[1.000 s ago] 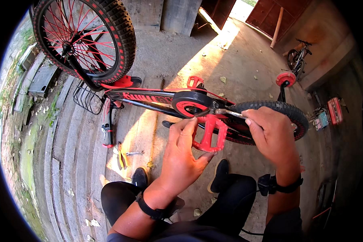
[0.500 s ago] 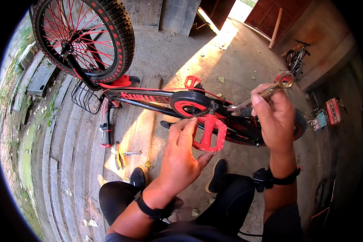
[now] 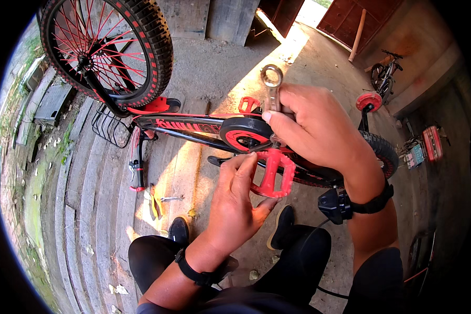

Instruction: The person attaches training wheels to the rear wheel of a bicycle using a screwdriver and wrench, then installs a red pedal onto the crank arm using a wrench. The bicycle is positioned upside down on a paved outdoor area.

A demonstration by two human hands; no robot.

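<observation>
A black and red bicycle (image 3: pixel 186 137) lies on its side across the ground before me. My left hand (image 3: pixel 234 191) grips the near red pedal (image 3: pixel 271 175) by its edge, fingers above and thumb below. In my right hand (image 3: pixel 311 123) is a metal combination wrench (image 3: pixel 271 86), held upright with its ring end on top. The wrench's lower end is down by the pedal's axle at the crank, partly hidden by my fingers; whether it sits on the axle I cannot make out. Beyond the round chain guard (image 3: pixel 240 134) shows the far pedal (image 3: pixel 249 105).
Yellow-handled pliers (image 3: pixel 156 203) and a small metal tool (image 3: pixel 171 198) lie on the ground at left. The spoked wheel (image 3: pixel 107 52) rises at upper left. A red training wheel (image 3: pixel 369 101) sticks up at right. Another bicycle (image 3: pixel 384 76) stands by the far wall.
My right hand has swung left and turned the wrench from slanted to upright, bringing its lower end to the pedal axle. The training wheel has come into view. My left hand stays on the pedal.
</observation>
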